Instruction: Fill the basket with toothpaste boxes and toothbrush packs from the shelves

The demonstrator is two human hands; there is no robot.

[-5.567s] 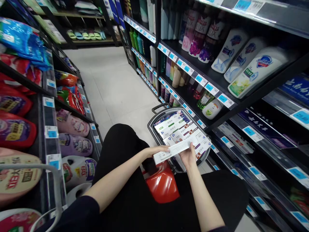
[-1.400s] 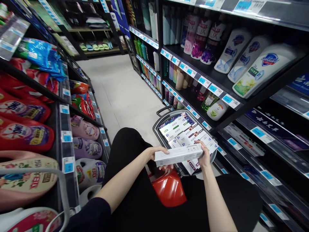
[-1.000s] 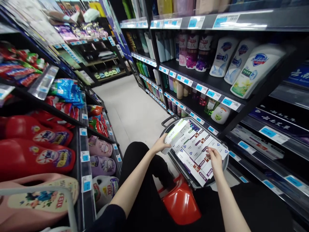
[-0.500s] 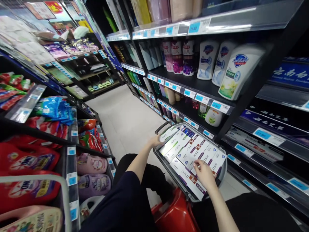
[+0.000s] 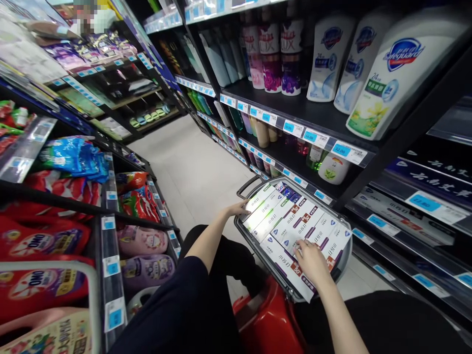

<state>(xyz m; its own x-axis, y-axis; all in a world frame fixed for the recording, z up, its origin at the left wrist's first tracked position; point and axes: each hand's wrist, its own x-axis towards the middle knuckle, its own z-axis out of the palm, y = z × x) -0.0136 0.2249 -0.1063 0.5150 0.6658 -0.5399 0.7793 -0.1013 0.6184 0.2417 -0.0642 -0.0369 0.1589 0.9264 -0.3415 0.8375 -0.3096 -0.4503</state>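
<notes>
A grey shopping basket (image 5: 341,263) stands on the floor between my knees and the right-hand shelves, packed with several long white toothpaste boxes (image 5: 295,223). My left hand (image 5: 238,209) rests on the near-left end of a white box (image 5: 261,204) lying along the basket's left side, fingers loosely on it. Fingers spread, my right hand (image 5: 311,255) lies flat on the boxes at the basket's near end and grips none of them. I sit low on a red stool (image 5: 265,314).
The right shelves (image 5: 332,123) carry body-wash bottles (image 5: 387,69) above and toothpaste boxes below. Detergent bottles (image 5: 40,241) and bags fill the left shelves. A pale floor aisle (image 5: 184,162) runs ahead. A grey cart handle (image 5: 94,295) is at lower left.
Both hands held one white box above the basket; my left hand has since laid it along the basket's left side, and my right hand dropped onto the boxes. The view swung up and left.
</notes>
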